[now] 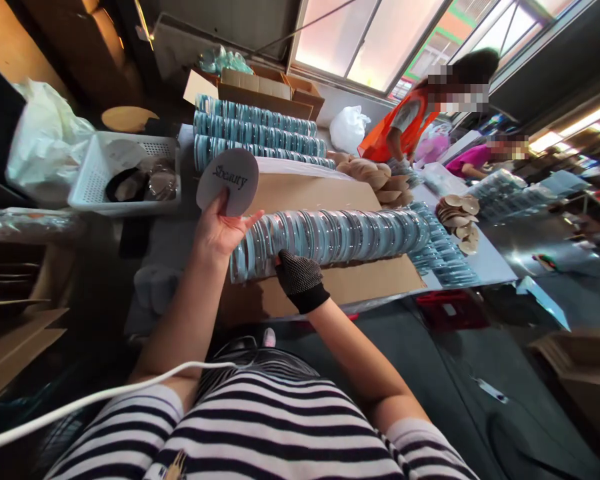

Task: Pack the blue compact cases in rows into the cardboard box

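Observation:
My bare left hand (220, 227) holds up a round, pale grey disc (227, 193) with dark lettering that reads like "Sbeauty". The disc is pinched at its lower edge, while the other fingers stretch to the right. Below it lies a long row of round discs in shiny transparent wrap (325, 237), standing on edge side by side on brown cardboard (380, 273). My right hand (300, 277), in a black dotted glove with bare fingertips, is curled against the near side of this row, close to its left end. What its fingers grip, if anything, is hidden.
Three more wrapped rows (260, 130) stand behind. At left is a white basket (95, 193) holding dark and wrapped pieces. Tan discs (375, 177) are piled toward a person in an orange vest (405, 127). A white cable (105, 393) crosses my left arm.

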A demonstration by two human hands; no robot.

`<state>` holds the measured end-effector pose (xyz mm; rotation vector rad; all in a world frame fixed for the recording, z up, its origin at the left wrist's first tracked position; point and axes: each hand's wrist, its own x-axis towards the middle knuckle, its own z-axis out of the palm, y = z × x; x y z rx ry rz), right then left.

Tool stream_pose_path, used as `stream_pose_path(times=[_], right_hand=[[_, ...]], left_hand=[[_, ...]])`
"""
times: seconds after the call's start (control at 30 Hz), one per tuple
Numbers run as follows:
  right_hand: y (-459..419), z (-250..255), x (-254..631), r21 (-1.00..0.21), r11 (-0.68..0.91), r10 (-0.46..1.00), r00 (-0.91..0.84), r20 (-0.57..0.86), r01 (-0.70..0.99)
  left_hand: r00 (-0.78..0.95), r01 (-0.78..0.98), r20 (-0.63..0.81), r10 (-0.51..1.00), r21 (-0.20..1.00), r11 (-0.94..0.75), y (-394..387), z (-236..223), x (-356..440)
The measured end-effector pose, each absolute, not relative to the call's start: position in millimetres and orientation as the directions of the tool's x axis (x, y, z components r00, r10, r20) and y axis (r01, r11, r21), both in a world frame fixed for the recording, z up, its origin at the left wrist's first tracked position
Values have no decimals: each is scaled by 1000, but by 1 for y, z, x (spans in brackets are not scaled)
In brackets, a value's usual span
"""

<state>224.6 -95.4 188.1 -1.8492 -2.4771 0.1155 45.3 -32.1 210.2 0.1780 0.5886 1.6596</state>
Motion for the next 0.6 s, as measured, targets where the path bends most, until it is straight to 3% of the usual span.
stream_pose_path(times=[0.07,0.13,0.3,0.37,0.43,0.5,0.6], right_hand=[[-93,192,224,-60,320,947,-322,-15,945],[-90,192,227,-109,362,930,-367,-29,926],[-89,182,251,-562,351,797,-554,-241,749],[-86,182,260,-664,280,786,-563,-256,693],[-77,191,263,-673,229,881,-444,-164,703],[-60,208,260,-595,252,964,-255,80,763],[-38,237,252,-448,403,881,-205,427,798]], left_hand=[[-182,-876,-204,962,479,-64,-33,210,47],[-171,-883,-207,963,466,-56,-33,210,51],[-231,-843,-140,963,522,-127,-35,209,65],[-297,-810,-78,952,549,-208,-36,208,73],[-369,-775,-27,929,561,-291,-37,207,82],[-411,-738,21,912,580,-346,-38,205,89],[-438,-667,114,892,624,-407,-38,203,93]])
